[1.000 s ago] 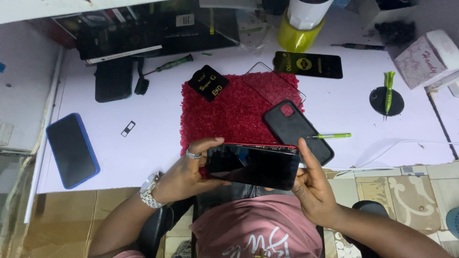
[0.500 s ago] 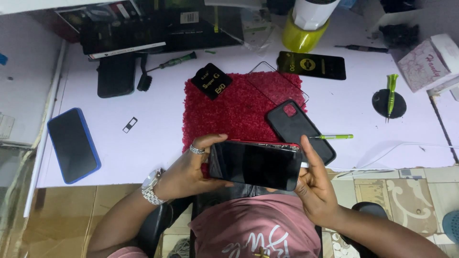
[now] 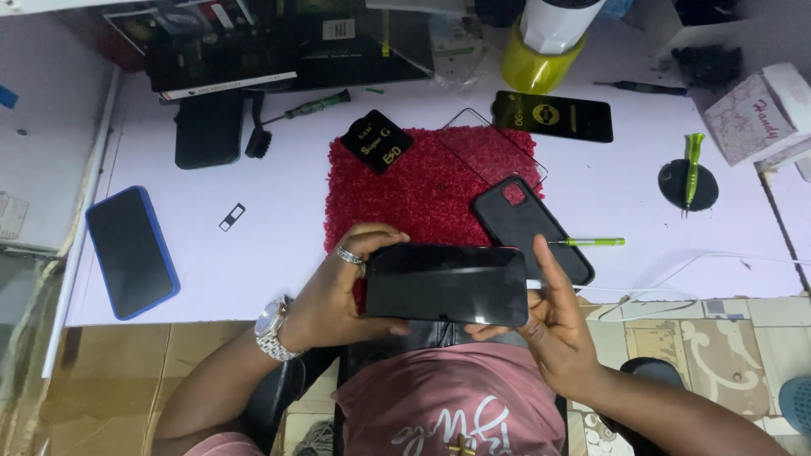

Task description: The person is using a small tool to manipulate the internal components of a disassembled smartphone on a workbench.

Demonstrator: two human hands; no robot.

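A: Two hands hold one black phone [image 3: 446, 284], screen up and dark, lying lengthwise across the body at the near edge of the surface [image 3: 279, 253]. Confirm each grip.

B: Left hand [image 3: 338, 291]: grip closed on the phone's left end, thumb under the near edge, fingers curled over the top edge; a ring and a metal wristwatch [image 3: 272, 328] are worn on this side. Right hand [image 3: 553, 325]: grip closed on the phone's right end, thumb raised along that end, fingers beneath.

A: What lies directly behind the phone?

B: A red pile mat [image 3: 422, 190]; the phone overlaps its near edge. On the mat's right edge lies an empty black phone case [image 3: 528, 226], tilted. A small black packet [image 3: 378, 141] rests on the mat's far left corner.

A: And further out?

B: A green-handled tool [image 3: 591, 241] lies just right of the case. A blue-edged phone [image 3: 131, 252] lies well apart at the left. A black sleeve with a yellow emblem [image 3: 553, 116] lies beyond the mat. A green screwdriver [image 3: 693, 160] rests on a round black pad [image 3: 672, 187] at the right.
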